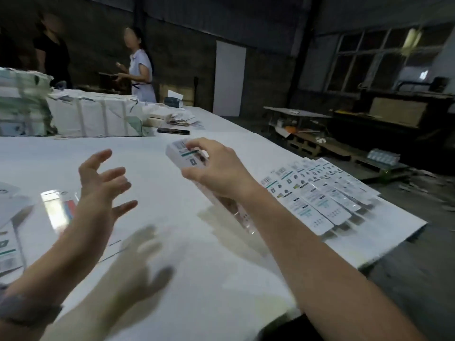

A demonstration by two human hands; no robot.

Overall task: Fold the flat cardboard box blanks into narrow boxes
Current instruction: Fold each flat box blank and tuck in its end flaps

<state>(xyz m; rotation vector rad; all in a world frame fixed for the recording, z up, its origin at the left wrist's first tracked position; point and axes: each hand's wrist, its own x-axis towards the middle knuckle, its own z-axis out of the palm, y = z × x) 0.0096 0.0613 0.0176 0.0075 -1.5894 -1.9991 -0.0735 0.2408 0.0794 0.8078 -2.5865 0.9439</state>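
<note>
I hold one folded narrow box [189, 156] above the bench [221, 279] in my right hand [221, 168], grip pinching it; my left hand [103, 183] hovers spread, empty. Folding looks done; next, I judge, it joins the row of finished boxes [320, 193] at right. Flat blanks [9, 242] lie left.

Matt white table [172, 242]; printed cardboard box [182, 153], glossy clear window [236, 212].

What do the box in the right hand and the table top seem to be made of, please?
Box: looks like thin printed card, white with teal bands and a barcode; its lower end seems to be clear plastic, since the table shows through it. Table: a smooth white sheet with a faint sheen, perhaps laminate or painted board; too blurred to tell.
</note>
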